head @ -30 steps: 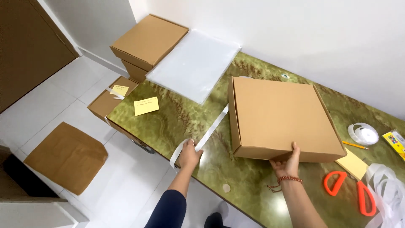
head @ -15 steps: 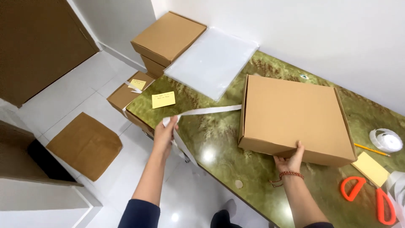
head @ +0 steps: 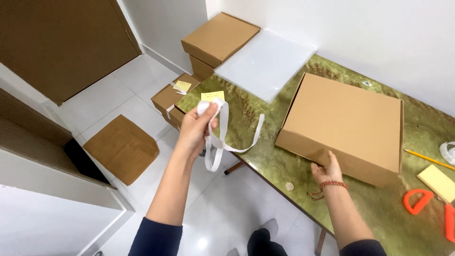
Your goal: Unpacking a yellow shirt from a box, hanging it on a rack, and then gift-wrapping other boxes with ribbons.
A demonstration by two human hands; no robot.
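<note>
White backing strip, peeled loose and looping down from the raised left hand, hangs off the near-left edge of the green marbled table, the fingers pinched closed around its bunched top end. The right hand lies flat and spread against the near wall of the closed cardboard box (holding nothing). Doing this well likely means bracing the box firmly while keeping the limp strip gathered clear of the lid.
</note>
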